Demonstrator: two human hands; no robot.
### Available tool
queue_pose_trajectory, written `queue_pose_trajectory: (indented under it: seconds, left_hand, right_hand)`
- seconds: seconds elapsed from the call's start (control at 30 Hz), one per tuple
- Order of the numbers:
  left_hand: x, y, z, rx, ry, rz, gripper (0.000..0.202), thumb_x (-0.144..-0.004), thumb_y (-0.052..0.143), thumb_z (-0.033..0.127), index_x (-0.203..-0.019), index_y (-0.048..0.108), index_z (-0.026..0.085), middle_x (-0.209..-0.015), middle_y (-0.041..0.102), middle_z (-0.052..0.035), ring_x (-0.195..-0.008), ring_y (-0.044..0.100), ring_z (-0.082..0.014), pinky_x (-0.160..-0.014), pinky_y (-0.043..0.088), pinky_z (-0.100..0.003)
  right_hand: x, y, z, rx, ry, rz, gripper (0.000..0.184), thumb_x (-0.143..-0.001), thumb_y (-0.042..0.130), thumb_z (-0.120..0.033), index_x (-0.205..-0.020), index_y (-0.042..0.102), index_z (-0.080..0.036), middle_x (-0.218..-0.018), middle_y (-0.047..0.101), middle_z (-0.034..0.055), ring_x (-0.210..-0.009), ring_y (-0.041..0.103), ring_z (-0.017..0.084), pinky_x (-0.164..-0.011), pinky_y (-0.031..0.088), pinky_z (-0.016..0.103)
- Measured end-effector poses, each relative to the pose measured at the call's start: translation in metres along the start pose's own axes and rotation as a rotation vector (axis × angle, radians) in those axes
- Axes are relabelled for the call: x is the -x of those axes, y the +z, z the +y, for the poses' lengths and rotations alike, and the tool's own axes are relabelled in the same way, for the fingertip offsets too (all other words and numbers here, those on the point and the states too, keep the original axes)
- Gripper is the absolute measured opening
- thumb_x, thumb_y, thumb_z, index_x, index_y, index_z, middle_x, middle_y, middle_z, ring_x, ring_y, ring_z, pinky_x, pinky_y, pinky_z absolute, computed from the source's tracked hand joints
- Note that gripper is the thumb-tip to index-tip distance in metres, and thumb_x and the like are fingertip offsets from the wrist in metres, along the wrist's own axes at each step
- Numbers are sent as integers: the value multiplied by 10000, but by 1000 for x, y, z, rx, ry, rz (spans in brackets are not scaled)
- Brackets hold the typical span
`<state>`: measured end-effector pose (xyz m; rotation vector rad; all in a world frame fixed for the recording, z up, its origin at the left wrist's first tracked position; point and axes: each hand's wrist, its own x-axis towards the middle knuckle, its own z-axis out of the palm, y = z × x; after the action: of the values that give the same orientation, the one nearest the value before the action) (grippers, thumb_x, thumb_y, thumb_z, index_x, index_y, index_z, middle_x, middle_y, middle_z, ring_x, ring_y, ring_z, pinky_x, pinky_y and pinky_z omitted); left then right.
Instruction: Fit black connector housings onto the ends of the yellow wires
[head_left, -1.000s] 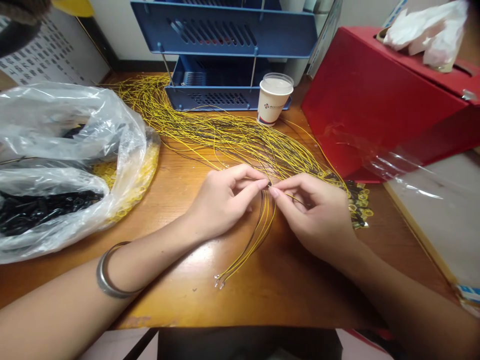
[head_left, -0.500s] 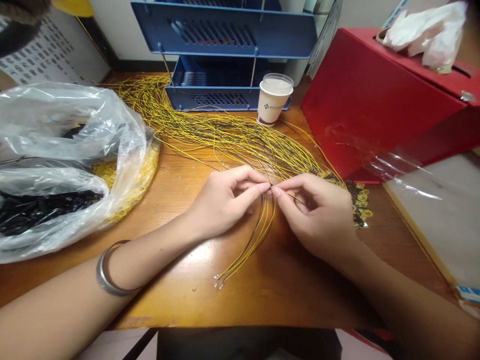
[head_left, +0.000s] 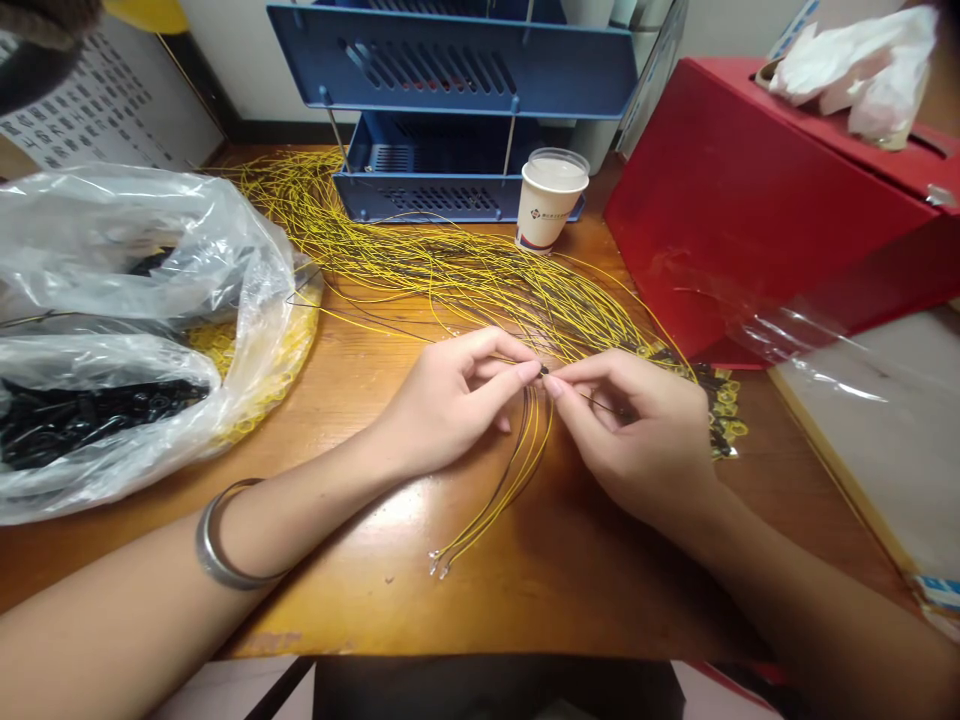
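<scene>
My left hand (head_left: 450, 400) and my right hand (head_left: 637, 435) meet fingertip to fingertip over a wooden desk (head_left: 375, 580). Both pinch a thin dark wire with a small black piece at its end (head_left: 543, 371). A few yellow and dark wires (head_left: 495, 500) hang down from the pinch and end in small metal tips near the desk's front. Behind the hands spreads a big tangle of yellow wires (head_left: 450, 270). A pile of small yellow and black ring pieces (head_left: 720, 405) lies just right of my right hand.
A clear plastic bag (head_left: 127, 330) with black and yellow parts fills the left. A blue tray rack (head_left: 450, 60) and a paper cup (head_left: 550, 198) stand at the back. A red box (head_left: 757, 200) with tissues sits at the right, a plastic-wrapped board (head_left: 885, 420) beside it.
The hands have barely moved; the fingertips have shifted slightly upward, still pinching the same wire end. The view has tilted a little.
</scene>
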<state>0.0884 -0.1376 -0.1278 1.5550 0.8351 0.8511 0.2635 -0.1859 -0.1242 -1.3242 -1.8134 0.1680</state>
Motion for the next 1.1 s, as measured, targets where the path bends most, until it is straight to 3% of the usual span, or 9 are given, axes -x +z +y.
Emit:
queue_pose_trajectory:
  seconds: [0.23,0.5,0.7,0.97,1.1]
  left_hand:
    - [-5,-4,3,-27,-35,199,208,-886,669,324,-891,651,117,-838,767,-60,-444,598,-70,-461,488,-171]
    - [1,1,1,5,-4,36,185,-907,647,314,-928,665,131,-688,712,-16,-508,621,-83,-511,514,-167]
    - [-4,-2,4,-19,-31,190,200,-888,668,312,-889,652,113,-829,758,-57,-465,594,-63,-468,496,-161]
    - [1,0,0,-90,46,18,168,-921,625,302,-925,661,137,-809,741,-38,-548,619,-72,-546,503,-164]
    - [-1,-1,2,-90,13,121,192,-907,641,317,-889,665,128,-777,734,-35,-513,605,-75,-508,490,-170]
  right_hand:
    - [-1,-1,-1,9,54,27,37,-821,697,-156,-821,694,-193,-666,656,-10,-486,477,85,-453,370,243]
    - [-1,-1,-1,15,27,26,47,-829,687,-147,-796,684,-180,-640,641,-16,-460,430,70,-441,350,237]
    - [-2,-1,-1,26,32,40,36,-816,701,-155,-820,690,-189,-671,662,-4,-475,466,85,-442,365,246]
    - [-1,-2,-1,15,30,8,66,-833,685,-153,-783,672,-194,-648,649,-19,-455,444,73,-438,358,238]
    - [-1,-1,-1,19,26,9,39,-825,695,-149,-819,688,-187,-663,655,-15,-461,434,74,-445,353,244]
